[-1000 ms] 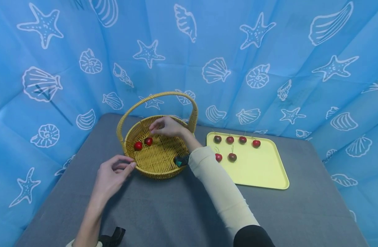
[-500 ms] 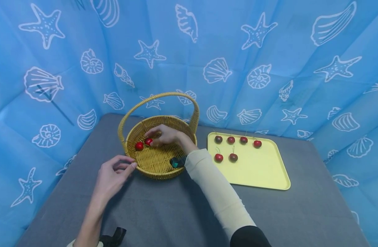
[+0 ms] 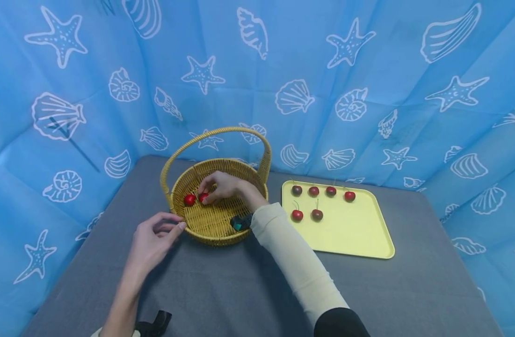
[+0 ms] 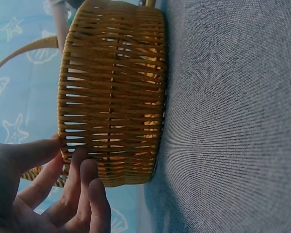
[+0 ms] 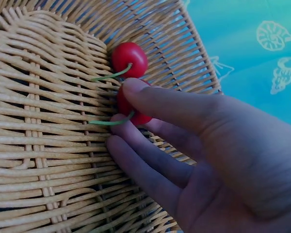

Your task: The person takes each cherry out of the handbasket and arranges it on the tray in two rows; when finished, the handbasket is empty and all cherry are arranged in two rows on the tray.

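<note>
A round wicker basket (image 3: 211, 230) with a tall arched handle stands on the grey cloth. My left hand (image 3: 152, 239) pinches its rim at the near left; in the left wrist view the thumb and fingers (image 4: 77, 170) meet at the rim's edge. Inside the basket, my right hand (image 3: 224, 186) grips a red cherry (image 5: 141, 116) between thumb and fingers, its green stem sticking out. Right beside that one lies another red cherry (image 5: 130, 58), against the basket's inner wall.
To the right of the basket is a yellow tray (image 3: 350, 236) bearing several dark red cherries (image 3: 317, 215), some in a row along its far edge. A blue curtain (image 3: 240, 107) with shell and starfish prints hangs behind the table (image 3: 223, 295).
My right hand has lowered to the cherry in the basket and taken hold of it with thumb and fingers. The left hand stays at the rim.
</note>
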Action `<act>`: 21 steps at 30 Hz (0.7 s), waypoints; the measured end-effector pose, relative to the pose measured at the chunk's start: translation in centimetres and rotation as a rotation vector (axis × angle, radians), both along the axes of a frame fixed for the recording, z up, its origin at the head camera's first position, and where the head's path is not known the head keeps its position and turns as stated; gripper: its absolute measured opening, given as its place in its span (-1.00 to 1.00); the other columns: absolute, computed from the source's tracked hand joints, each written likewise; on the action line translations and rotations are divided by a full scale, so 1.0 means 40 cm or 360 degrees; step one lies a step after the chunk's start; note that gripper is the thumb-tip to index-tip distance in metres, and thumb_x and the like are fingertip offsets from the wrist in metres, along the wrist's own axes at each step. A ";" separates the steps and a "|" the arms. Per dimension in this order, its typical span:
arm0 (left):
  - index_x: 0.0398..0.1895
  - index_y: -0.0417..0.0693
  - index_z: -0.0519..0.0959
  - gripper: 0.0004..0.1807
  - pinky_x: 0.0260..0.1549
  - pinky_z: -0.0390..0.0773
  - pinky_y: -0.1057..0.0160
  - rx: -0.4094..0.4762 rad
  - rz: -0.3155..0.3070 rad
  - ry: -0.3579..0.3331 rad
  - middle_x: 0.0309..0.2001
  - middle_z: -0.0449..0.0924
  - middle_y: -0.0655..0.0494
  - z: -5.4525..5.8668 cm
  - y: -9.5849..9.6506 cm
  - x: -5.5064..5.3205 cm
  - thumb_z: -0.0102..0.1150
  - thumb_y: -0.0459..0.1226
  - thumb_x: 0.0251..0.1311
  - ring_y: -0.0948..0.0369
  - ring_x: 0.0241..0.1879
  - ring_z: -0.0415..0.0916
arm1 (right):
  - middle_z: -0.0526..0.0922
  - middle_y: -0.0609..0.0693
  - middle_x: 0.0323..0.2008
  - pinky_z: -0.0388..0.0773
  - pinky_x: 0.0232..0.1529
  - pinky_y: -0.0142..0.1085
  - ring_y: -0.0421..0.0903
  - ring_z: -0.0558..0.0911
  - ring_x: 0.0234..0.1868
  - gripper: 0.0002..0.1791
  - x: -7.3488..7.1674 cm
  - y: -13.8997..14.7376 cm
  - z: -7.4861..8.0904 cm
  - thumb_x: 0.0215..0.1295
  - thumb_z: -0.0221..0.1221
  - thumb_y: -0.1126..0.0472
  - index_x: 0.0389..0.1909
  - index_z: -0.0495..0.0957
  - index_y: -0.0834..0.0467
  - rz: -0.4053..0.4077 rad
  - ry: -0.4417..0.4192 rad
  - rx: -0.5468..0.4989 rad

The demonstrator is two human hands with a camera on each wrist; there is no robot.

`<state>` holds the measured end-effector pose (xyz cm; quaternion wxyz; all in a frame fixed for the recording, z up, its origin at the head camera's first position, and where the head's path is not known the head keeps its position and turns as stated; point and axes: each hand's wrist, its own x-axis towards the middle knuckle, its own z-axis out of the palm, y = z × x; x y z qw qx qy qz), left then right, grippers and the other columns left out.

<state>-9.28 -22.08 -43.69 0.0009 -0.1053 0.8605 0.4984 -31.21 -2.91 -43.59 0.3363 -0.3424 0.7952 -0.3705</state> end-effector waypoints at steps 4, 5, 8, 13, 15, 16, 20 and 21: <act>0.21 0.05 0.67 -0.58 -0.28 0.66 0.27 0.0004 -0.0003 0.0004 0.05 0.83 -0.10 -0.001 0.000 0.001 0.35 0.06 0.48 0.07 -0.14 0.80 | 0.68 0.11 0.10 0.79 0.10 -0.11 -0.09 0.78 -0.07 -0.66 -0.012 0.027 0.009 0.49 0.35 0.31 0.22 0.66 0.22 -0.0023 -0.0092 -0.0083; 0.21 0.05 0.67 -0.58 -0.28 0.67 0.27 0.0005 0.0002 0.0002 0.05 0.83 -0.10 0.000 0.000 0.000 0.35 0.06 0.48 0.07 -0.14 0.80 | 0.68 0.12 0.13 0.79 0.12 -0.12 -0.08 0.79 -0.04 -0.64 -0.016 0.036 0.014 0.49 0.35 0.30 0.25 0.66 0.21 -0.0031 -0.0118 -0.0112; 0.22 0.04 0.67 -0.58 -0.27 0.67 0.27 0.0001 0.0003 -0.0007 0.07 0.82 -0.11 0.001 0.000 0.000 0.35 0.05 0.49 0.07 -0.13 0.80 | 0.66 0.15 0.24 0.78 0.15 -0.12 -0.02 0.80 0.05 -0.57 -0.022 0.060 0.031 0.49 0.35 0.31 0.32 0.62 0.24 -0.0052 -0.0200 -0.0188; 0.22 0.03 0.66 -0.60 -0.28 0.68 0.27 -0.0003 0.0019 -0.0025 0.07 0.82 -0.13 0.001 0.001 -0.002 0.34 0.02 0.49 0.07 -0.14 0.81 | 0.62 0.16 0.37 0.78 0.16 -0.08 0.03 0.81 0.09 -0.51 -0.020 0.100 0.063 0.50 0.34 0.28 0.39 0.57 0.27 0.0001 -0.0195 -0.0238; 0.22 0.03 0.66 -0.60 -0.28 0.68 0.27 0.0001 0.0024 -0.0028 0.06 0.83 -0.12 0.000 0.002 -0.002 0.35 0.01 0.49 0.07 -0.15 0.81 | 0.62 0.14 0.38 0.78 0.15 -0.09 0.01 0.81 0.07 -0.51 -0.016 0.118 0.076 0.50 0.36 0.23 0.38 0.58 0.24 0.0033 -0.0149 -0.0231; 0.22 0.03 0.66 -0.60 -0.29 0.68 0.27 0.0001 0.0024 -0.0026 0.05 0.83 -0.12 0.000 0.002 -0.002 0.35 0.01 0.49 0.07 -0.15 0.81 | 0.62 0.14 0.38 0.78 0.14 -0.08 0.03 0.82 0.05 -0.50 -0.013 0.127 0.083 0.49 0.36 0.22 0.38 0.58 0.23 0.0047 -0.0135 -0.0228; 0.22 0.02 0.66 -0.59 -0.29 0.68 0.28 0.0008 0.0018 -0.0022 0.05 0.83 -0.11 -0.001 0.002 -0.002 0.35 0.01 0.49 0.09 -0.16 0.81 | 0.62 0.12 0.37 0.78 0.15 -0.06 0.04 0.84 0.02 -0.52 0.000 0.164 0.116 0.47 0.38 0.20 0.35 0.61 0.19 0.0101 -0.0071 -0.0240; 0.23 0.02 0.66 -0.59 -0.29 0.68 0.28 0.0011 0.0014 -0.0020 0.05 0.83 -0.11 -0.001 0.002 -0.002 0.35 0.02 0.49 0.09 -0.16 0.81 | 0.63 0.14 0.35 0.77 0.15 -0.03 0.06 0.85 0.01 -0.52 0.004 0.173 0.124 0.46 0.38 0.21 0.34 0.61 0.19 0.0109 -0.0073 -0.0254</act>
